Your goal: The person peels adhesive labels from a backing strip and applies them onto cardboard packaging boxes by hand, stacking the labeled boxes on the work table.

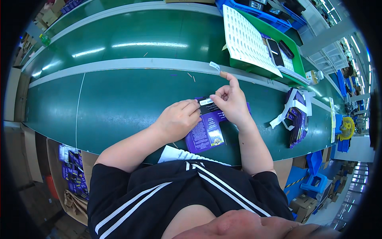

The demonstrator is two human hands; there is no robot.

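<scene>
A flat purple printed carton [199,137] lies on the green workbench before me, its black panel at the far end. My left hand [179,120] holds the carton's far left part, fingers curled together at its edge. Across the black panel lies a small white label [207,102]. My right hand [232,99] is over the carton's far right part, thumb tip at that label's right end. Its index finger points away from me with another white label [215,67] stuck to the tip; the other fingers are curled in. Whatever lies beneath the right palm is hidden.
A label sheet [248,44] leans in a green tray [254,67] beside a phone [275,51]. At right, a stack of purple cartons [296,115] carries white strips. Another label sheet [179,154] lies at my waist. Below left stands an open box of purple packages [75,171].
</scene>
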